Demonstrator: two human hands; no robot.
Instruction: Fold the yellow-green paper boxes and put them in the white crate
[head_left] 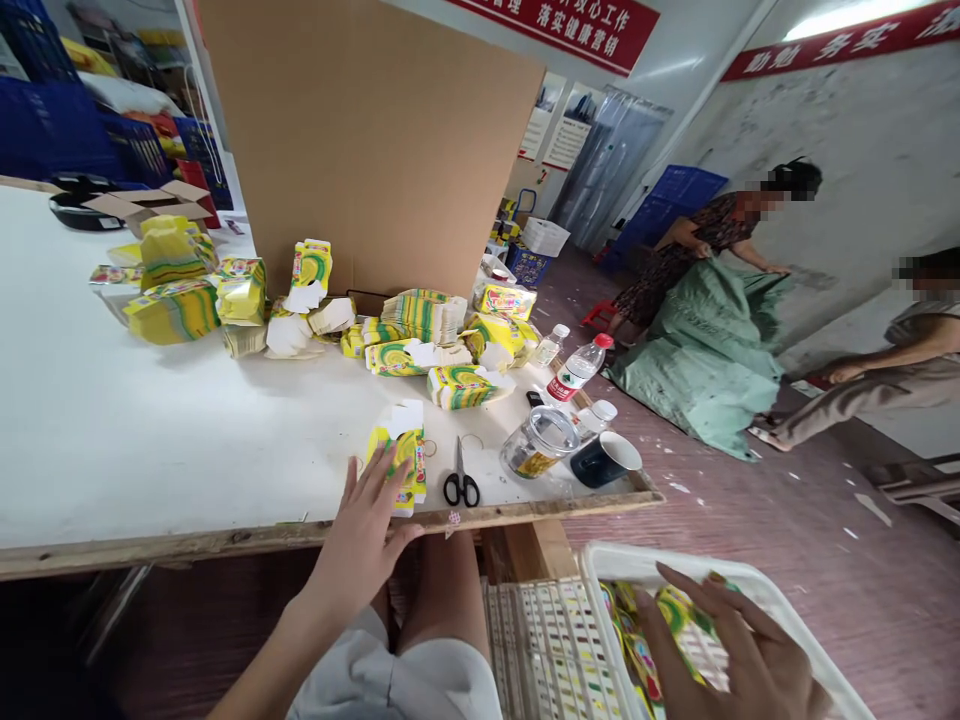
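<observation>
My left hand (pixel 367 505) lies with fingers spread on a flattened yellow-and-green printed carton (pixel 414 462) near the table's front edge. Part of that carton is hidden under the fingers. To its right are black-handled scissors (pixel 460 484) and a couple of thin rubber bands. Above a white plastic basket (pixel 675 560) at the lower right hovers my right hand (pixel 739 650), fingers apart and nothing visible in them. Inside the basket lie several yellow-green cartons (pixel 637 655), partly covered by the hand.
Stacks of flat cartons (pixel 424 315) line the back of the white table (pixel 172 430), before a big cardboard sheet (pixel 375 150). A clear jar (pixel 536 445), dark mug (pixel 600 462) and bottles (pixel 576 372) stand at the right corner. Beyond, a person handles a green sack (pixel 705 350); another person sits nearby.
</observation>
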